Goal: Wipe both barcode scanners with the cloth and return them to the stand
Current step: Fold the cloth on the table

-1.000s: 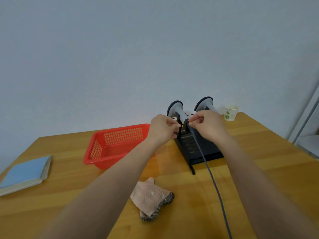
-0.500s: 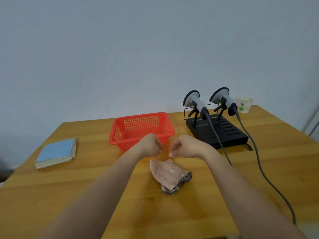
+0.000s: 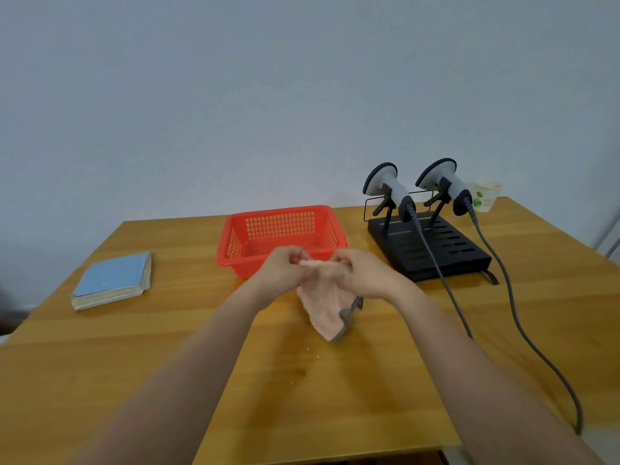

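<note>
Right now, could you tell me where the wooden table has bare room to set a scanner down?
Bare wood lies between the blue notebook and red plastic basket, and along the near edge. Grey cables crowd the right, beside the black stand.

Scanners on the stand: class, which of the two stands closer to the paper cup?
The right scanner, the one at the table's far right corner. Its handle nearly meets the paper cup, while the left scanner stands toward the red basket.
</note>
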`<state>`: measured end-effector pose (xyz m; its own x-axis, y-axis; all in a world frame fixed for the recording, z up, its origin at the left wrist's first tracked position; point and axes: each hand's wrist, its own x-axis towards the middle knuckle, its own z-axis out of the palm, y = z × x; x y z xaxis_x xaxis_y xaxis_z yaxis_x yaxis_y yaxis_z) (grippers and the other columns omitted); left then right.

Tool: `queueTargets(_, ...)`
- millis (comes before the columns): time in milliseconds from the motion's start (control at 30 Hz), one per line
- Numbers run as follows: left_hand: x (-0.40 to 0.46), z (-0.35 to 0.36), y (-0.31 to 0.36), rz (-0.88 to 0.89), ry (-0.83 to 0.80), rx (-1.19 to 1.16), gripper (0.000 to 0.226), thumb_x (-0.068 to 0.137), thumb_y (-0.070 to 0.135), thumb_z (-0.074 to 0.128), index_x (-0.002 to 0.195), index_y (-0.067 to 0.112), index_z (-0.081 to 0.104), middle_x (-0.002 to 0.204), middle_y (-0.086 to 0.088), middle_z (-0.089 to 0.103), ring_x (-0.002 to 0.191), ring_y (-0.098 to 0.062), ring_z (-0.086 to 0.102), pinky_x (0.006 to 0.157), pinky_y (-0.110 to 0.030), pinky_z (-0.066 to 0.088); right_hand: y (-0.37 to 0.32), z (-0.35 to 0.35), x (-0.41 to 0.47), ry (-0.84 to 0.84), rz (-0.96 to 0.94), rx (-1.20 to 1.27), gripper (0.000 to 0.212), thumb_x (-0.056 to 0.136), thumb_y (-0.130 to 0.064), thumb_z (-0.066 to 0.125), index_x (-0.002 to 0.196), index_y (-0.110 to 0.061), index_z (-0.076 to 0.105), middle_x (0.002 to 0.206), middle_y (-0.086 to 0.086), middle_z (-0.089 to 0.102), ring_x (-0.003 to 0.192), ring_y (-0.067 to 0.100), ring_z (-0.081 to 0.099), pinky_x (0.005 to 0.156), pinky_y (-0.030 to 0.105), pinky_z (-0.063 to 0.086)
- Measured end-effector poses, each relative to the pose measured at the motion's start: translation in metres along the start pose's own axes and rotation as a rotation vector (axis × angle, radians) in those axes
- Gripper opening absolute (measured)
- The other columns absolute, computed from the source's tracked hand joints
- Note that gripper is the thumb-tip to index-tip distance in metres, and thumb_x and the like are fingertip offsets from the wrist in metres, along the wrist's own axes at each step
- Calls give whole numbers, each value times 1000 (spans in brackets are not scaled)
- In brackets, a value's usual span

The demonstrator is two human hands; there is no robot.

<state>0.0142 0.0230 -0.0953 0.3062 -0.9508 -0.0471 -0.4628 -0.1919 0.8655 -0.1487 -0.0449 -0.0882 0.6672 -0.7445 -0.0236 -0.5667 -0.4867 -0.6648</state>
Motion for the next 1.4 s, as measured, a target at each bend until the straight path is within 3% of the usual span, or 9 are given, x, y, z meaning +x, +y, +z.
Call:
queueTargets(100, 4, -5, 5, 59, 96, 3, 17, 84, -3, 64, 95, 11, 65, 84, -5, 62, 77, -18, 59, 70, -29, 50, 6, -2, 14, 145, -53, 3, 30, 84, -13, 58, 109, -28, 62, 102, -6, 60, 95, 14, 56, 74, 31, 51)
queueTargets(167, 8, -6, -1, 63, 106, 176, 27, 83, 1, 67, 108, 12, 62, 96, -4, 63, 86, -19, 61, 69, -27, 51, 13, 4, 18, 108, -14, -95, 37, 83, -21, 62, 119, -31, 59, 117, -5, 57, 115, 16, 45, 95, 41, 46)
queueTargets(300, 14, -2, -19, 88, 63, 316, 24, 88, 3, 60, 108, 12, 70, 107, -2, 67, 91, -19, 63, 72, -26, 49, 21, 20, 16, 3, -21, -5, 22, 89, -31, 60, 102, -15, 68, 100, -9, 61, 88, 15, 57, 74, 33, 47)
queueTargets(400, 15, 6, -28, 76, -54, 342, 37, 89, -5, 47, 112, 12, 71, 106, 2, 65, 88, -15, 61, 69, -24, 48, 30, 35, 20, -99, 39, 10, 49, 91, -5, 51, 136, -23, 50, 142, -20, 38, 123, 16, 50, 92, 29, 48)
queueTargets(533, 18, 13, -43, 70, -128, 435, 42, 92, -3, 52, 130, 12, 61, 124, -6, 64, 107, -23, 60, 85, -31, 48, 39, 47, 27, -104, 84, -44, 50, 94, -21, 56, 141, -29, 42, 152, -7, 33, 139, 24, 25, 114, 44, 27)
queueTargets(733, 24, 7, -48, -36, -198, 480, 39, 78, -9, 67, 110, 11, 73, 98, -3, 69, 77, -12, 57, 64, -22, 46, 28, 47, 33, -205, 105, -90, 37, 93, -13, 57, 128, -26, 59, 141, 2, 42, 135, 25, 27, 109, 33, 25)
queueTargets(900, 11, 3, -50, -156, -256, 458, 26, 71, -5, 80, 87, 12, 68, 84, -2, 63, 74, -16, 60, 60, -23, 51, 18, 48, 24, -255, 97, -108, 30, 88, -14, 66, 116, -23, 69, 136, -3, 52, 112, 17, 50, 83, 22, 39)
queueTargets(1100, -13, 3, -51, -244, -294, 380, 26, 71, -7, 81, 78, 10, 63, 77, -4, 62, 72, -17, 64, 62, -22, 57, 7, 49, 0, -301, 84, -99, 23, 93, -27, 60, 111, -21, 72, 78, -23, 51, 60, 1, 43, 51, 16, 33)
queueTargets(1400, -55, 12, -51, -277, -317, 375, 26, 68, -1, 86, 70, 11, 62, 74, -6, 66, 74, -19, 68, 74, -30, 61, -1, 59, -38, -323, 128, -68, 20, 81, -11, 74, 99, -19, 76, 104, -7, 70, 96, 11, 62, 85, 27, 51)
